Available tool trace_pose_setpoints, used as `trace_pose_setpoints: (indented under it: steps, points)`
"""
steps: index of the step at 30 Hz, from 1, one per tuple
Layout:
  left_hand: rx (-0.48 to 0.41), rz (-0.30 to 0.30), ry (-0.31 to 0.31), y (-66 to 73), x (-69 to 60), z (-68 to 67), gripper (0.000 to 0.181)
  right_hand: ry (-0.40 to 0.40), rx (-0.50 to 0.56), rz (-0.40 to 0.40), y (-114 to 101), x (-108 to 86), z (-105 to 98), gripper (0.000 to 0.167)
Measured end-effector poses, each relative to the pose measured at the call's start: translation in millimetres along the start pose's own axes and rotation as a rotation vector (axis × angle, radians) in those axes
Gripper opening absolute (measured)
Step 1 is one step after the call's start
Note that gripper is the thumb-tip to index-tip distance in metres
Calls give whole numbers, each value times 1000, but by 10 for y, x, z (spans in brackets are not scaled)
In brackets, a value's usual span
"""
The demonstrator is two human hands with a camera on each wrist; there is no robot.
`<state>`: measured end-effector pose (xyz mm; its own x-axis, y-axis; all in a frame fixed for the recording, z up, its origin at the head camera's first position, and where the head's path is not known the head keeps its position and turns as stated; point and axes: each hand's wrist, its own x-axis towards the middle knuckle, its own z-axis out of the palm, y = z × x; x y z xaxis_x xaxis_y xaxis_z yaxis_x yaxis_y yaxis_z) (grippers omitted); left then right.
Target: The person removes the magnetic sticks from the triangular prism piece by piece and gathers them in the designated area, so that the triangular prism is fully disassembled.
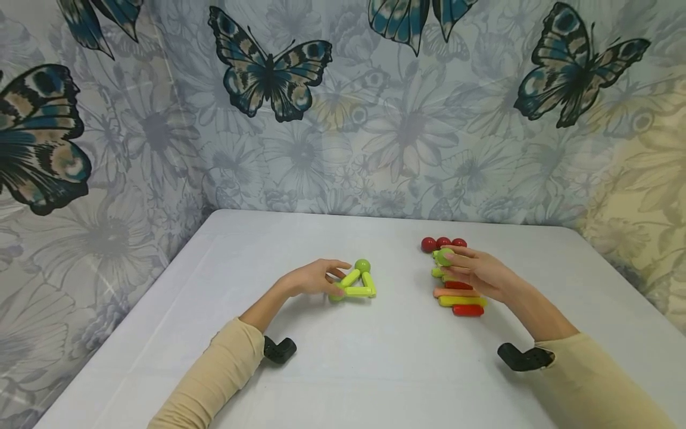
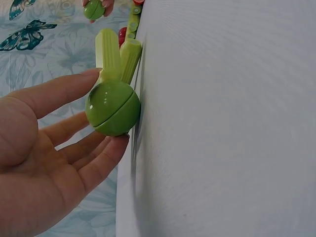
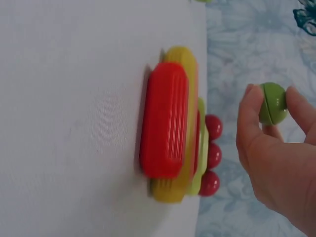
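Note:
A triangle of lime-green rods (image 1: 358, 292) lies in the middle of the white table, with a green ball (image 1: 362, 266) at its far corner. At its left corner, another green ball (image 2: 113, 108) sits between the thumb and fingers of my left hand (image 1: 313, 279). Two rods meet at the right corner. My right hand (image 1: 482, 273) pinches a loose green ball (image 3: 272, 103) between thumb and fingertips, held up above the sorted pieces. Under and beside that hand lie a red rod (image 3: 164, 121), a yellow rod (image 1: 462, 301), an orange rod (image 1: 455, 292) and green rods, partly covered by it.
Several red balls (image 1: 443, 242) stand in a row behind the rods. A dark wrist device (image 1: 280, 350) is on the left wrist and another device (image 1: 525, 357) on the right. Butterfly-patterned wall covering (image 1: 343, 149) borders the table's far edge (image 1: 386, 219).

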<state>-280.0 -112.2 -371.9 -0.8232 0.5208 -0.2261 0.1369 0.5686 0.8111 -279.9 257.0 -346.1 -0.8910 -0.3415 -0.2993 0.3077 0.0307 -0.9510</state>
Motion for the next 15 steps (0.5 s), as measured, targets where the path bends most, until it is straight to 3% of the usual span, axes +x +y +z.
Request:
trace_pose_setpoints:
  steps: [5,15]
  points:
    - [5,-5,-3,-16,-6,5,67,73,-137,-10,66,38,-156,78]
    - [18,-3,-8,-38,-19,-1,67,202,-105,40,118,116,-445,83]
